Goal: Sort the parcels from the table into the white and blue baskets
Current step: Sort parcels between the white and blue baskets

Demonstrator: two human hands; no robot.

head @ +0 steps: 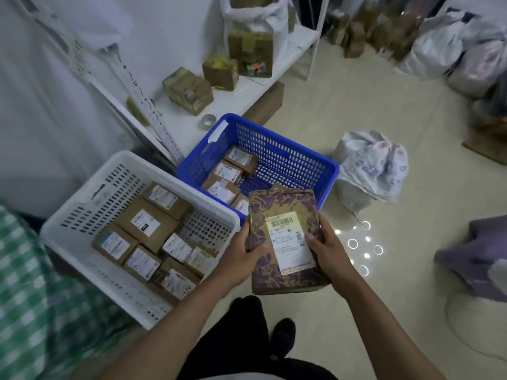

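Brown and purple-patterned, the parcel (285,242) sits between both hands: left hand (247,253) grips its left edge, right hand (326,248) its right, thumbs on top. It hangs above the floor beside the blue basket (288,160) and white basket (82,242), white barcode label facing up.

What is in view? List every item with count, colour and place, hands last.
held parcel: one, brown and purple patterned with a white label, gripped in front of the baskets
white basket: one, white, on the floor at left, about nine brown labelled boxes inside
blue basket: one, blue, behind the white one, at least five brown boxes inside
table: one, white, by the wall, several brown boxes on it
tape roll: one, grey, on the table edge
bag: one, white, on the floor right of the blue basket
left hand: grips the parcel's left edge
right hand: grips its right edge
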